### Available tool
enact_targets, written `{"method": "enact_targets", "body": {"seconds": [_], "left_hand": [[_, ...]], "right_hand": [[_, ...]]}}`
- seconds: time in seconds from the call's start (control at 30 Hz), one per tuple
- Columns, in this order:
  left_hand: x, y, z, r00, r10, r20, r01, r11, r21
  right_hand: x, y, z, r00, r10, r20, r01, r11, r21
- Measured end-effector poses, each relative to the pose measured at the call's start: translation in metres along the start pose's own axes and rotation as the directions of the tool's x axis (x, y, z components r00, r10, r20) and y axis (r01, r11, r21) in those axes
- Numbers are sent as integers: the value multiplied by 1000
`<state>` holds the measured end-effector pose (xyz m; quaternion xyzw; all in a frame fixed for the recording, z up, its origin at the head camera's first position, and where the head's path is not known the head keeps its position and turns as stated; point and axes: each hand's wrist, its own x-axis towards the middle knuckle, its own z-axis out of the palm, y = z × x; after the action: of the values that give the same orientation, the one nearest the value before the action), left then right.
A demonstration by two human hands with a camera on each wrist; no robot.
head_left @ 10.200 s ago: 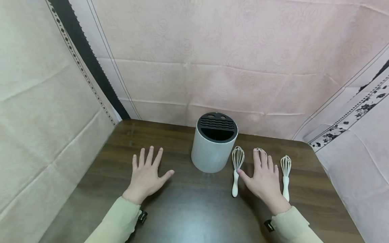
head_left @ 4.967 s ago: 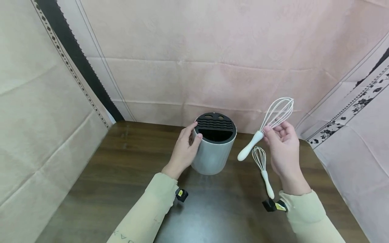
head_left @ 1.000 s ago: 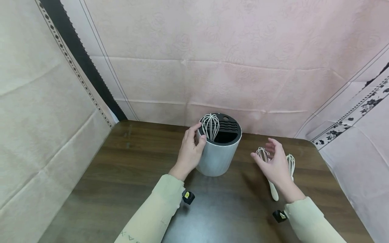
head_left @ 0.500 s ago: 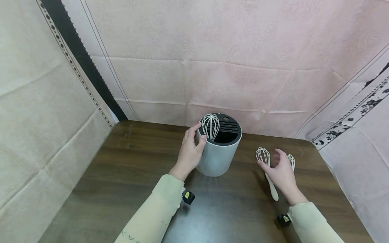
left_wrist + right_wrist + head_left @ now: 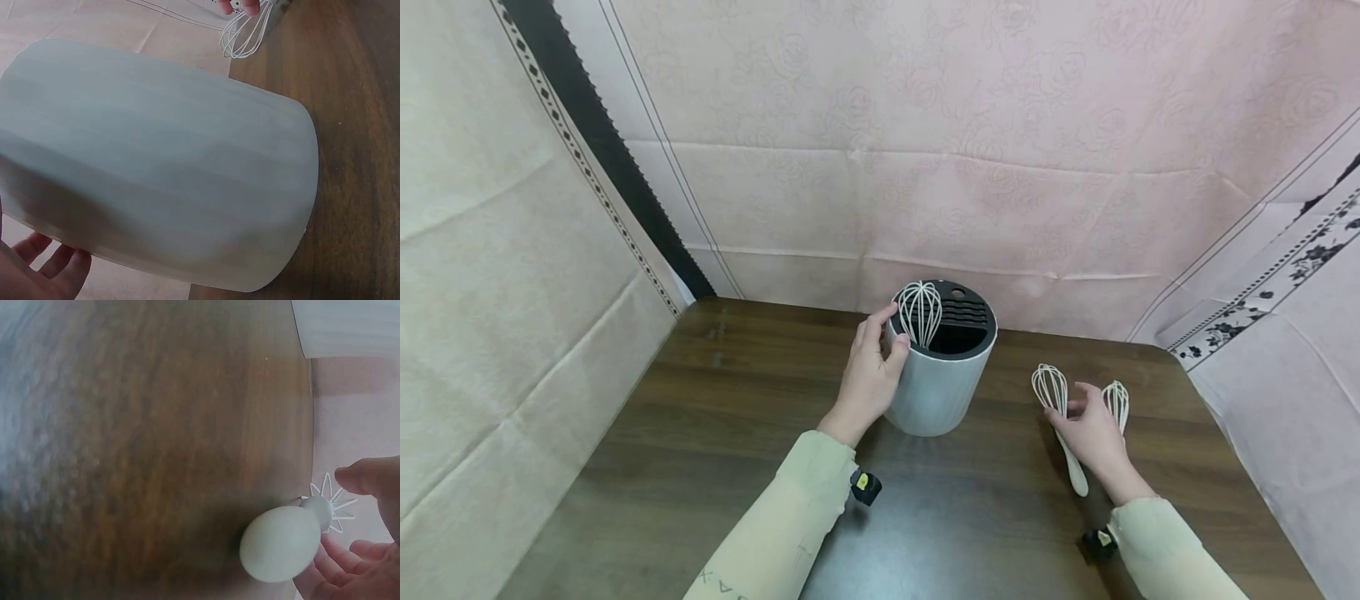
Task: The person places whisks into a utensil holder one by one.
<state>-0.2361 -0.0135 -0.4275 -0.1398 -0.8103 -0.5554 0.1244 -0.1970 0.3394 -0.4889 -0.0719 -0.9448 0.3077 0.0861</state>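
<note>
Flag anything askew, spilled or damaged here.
Nothing stands out. The holder stands upright with one whisk in it, wires up; a second whisk and a third whisk lie on the table. No spill or damage shows, though the right hand hides part of the third.

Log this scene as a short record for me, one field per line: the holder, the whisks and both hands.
Container: pale grey holder with black top, upright on wooden table
Inside: one whisk, wire end up
Loose: left whisk and right whisk, lying right of the holder
Left hand: holds the holder's side near the rim
Right hand: at the left whisk, thumb apart from its handle
</note>
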Motion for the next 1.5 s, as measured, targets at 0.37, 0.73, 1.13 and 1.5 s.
{"method": "enact_targets", "body": {"seconds": [0.37, 0.73, 1.13, 1.5], "left_hand": [[0, 0, 0, 1000, -3, -2, 3, 1000, 7], [0, 0, 1, 1000, 0, -6, 0, 1000, 7], [0, -1, 1, 1000, -3, -6, 3, 1000, 13], [0, -1, 1, 1000, -1, -5, 1, 1000, 11]], "right_hand": [[2, 4, 1, 1000, 10, 30, -9, 1000, -21], [1, 2, 1, 999, 11, 47, -10, 1000, -17], [-1, -24, -16, 998, -56, 20, 53, 988, 144], [-6, -62, -42, 993, -104, -51, 115, 936, 332]]}}
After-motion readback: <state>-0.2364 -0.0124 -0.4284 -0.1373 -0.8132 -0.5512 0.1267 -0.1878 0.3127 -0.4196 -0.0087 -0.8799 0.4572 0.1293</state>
